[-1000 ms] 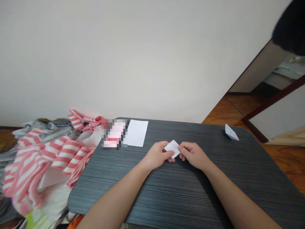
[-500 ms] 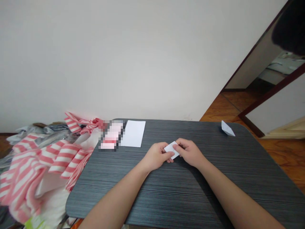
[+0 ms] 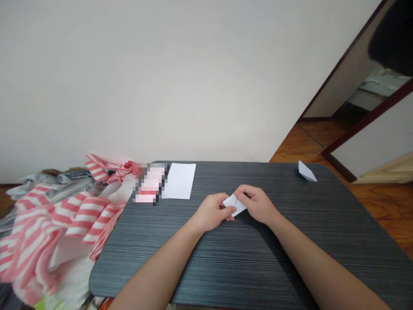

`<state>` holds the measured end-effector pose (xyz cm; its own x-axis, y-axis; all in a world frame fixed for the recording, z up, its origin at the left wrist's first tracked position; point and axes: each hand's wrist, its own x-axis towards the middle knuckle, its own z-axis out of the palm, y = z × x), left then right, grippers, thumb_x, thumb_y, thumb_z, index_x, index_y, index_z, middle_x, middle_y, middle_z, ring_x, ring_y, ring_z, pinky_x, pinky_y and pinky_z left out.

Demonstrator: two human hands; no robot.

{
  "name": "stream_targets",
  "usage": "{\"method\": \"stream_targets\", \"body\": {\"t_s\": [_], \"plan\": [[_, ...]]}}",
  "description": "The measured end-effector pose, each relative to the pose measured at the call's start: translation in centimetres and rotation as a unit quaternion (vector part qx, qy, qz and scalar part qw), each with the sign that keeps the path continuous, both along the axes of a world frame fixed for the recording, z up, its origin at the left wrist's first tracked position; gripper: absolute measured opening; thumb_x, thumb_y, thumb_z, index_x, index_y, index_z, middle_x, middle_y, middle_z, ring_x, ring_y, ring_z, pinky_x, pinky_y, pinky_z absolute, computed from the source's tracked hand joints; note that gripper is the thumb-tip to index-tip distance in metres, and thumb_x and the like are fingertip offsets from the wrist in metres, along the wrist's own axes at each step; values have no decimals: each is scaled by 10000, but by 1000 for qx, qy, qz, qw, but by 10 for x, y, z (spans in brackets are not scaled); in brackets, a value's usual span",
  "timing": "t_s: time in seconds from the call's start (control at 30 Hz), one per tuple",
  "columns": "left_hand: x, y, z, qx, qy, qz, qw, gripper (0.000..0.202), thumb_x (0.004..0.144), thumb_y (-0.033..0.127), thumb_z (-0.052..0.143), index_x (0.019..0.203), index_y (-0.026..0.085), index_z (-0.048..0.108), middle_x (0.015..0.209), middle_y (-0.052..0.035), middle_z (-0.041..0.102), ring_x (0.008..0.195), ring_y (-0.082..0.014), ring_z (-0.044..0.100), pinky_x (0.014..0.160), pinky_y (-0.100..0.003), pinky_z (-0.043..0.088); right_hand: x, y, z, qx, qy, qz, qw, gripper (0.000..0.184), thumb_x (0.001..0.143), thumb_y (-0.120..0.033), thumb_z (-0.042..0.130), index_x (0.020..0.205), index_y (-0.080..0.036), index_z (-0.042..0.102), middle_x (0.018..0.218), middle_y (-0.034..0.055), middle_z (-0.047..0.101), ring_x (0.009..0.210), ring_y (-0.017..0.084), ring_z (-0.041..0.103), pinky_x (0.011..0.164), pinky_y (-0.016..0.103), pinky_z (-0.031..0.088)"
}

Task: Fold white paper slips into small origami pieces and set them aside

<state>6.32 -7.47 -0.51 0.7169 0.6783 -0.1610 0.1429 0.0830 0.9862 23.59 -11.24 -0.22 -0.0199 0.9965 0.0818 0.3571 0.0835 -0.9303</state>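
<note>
A small folded piece of white paper (image 3: 238, 208) is held between my two hands, over the middle of the dark table (image 3: 200, 262). My left hand (image 3: 211, 213) pinches its left side, thumb on top and fingers underneath. At its upper right corner, the thumb and fingers of my right hand (image 3: 256, 204) grip the edge. A crease line shows on the paper near the right thumb. The fingers beneath the paper are partly hidden.
A stack of white paper sheets (image 3: 181, 181) lies at the table's back left, beside a pixelated pink item (image 3: 150, 183). At the back right stands a folded white paper shape (image 3: 306, 171). Red-and-white striped cloth (image 3: 80, 213) is heaped left of the table, and a white wall (image 3: 180, 86) rises behind.
My right hand has shifted slightly up and right along the paper, and more of the paper's right part shows. My left hand keeps its hold. The view has moved a little.
</note>
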Motion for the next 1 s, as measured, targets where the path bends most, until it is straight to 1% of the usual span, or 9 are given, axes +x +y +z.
{"method": "stream_targets", "body": {"t_s": [0.13,0.27,0.4,0.53,0.67,0.83,1.0], "plan": [[0,1,-1,-7,-6,7,1000,156,745,273,601,784,130,550,640,-41,645,569,-129,604,562,-234,473,1,0,0,0,-9,-6,1000,259,852,-350,485,675,-170,545,622,-7,528,555,118,472,523,233,373],[0,3,-2,-30,-31,28,999,184,750,288,604,818,125,553,626,-36,642,546,-119,591,560,-232,472,4,0,0,22,-46,7,999,262,868,-320,462,665,-170,533,619,-10,532,582,121,490,556,235,375],[-1,7,-6,-33,-53,49,997,226,764,314,596,868,117,561,639,-40,642,554,-118,595,566,-231,470,9,0,-3,3,-99,30,995,330,889,-329,424,622,-168,531,575,-7,541,542,119,498,539,240,369],[-1,8,-10,-35,-60,51,996,240,771,317,593,895,114,564,657,-47,642,567,-119,598,570,-227,464,10,0,-5,-1,-131,27,991,351,893,-335,417,600,-174,525,549,-10,539,522,119,496,532,242,365],[-1,8,-11,-37,-64,52,996,252,773,319,593,911,112,563,662,-49,640,574,-121,599,574,-229,464,9,-1,-3,-1,-126,28,992,360,897,-330,409,586,-177,508,550,-11,534,528,116,498,543,240,372],[0,8,-9,-38,-65,56,996,237,769,307,599,893,108,562,653,-48,638,561,-114,591,570,-226,463,10,-1,-4,-14,-102,42,994,335,893,-335,419,615,-175,515,567,-12,540,534,115,503,537,236,377],[0,8,-7,-44,-62,53,996,238,762,305,609,880,104,561,642,-51,639,555,-117,593,561,-225,462,10,-2,-3,-11,-116,43,992,344,893,-334,419,604,-175,517,562,-14,536,533,114,493,534,237,367]]}}
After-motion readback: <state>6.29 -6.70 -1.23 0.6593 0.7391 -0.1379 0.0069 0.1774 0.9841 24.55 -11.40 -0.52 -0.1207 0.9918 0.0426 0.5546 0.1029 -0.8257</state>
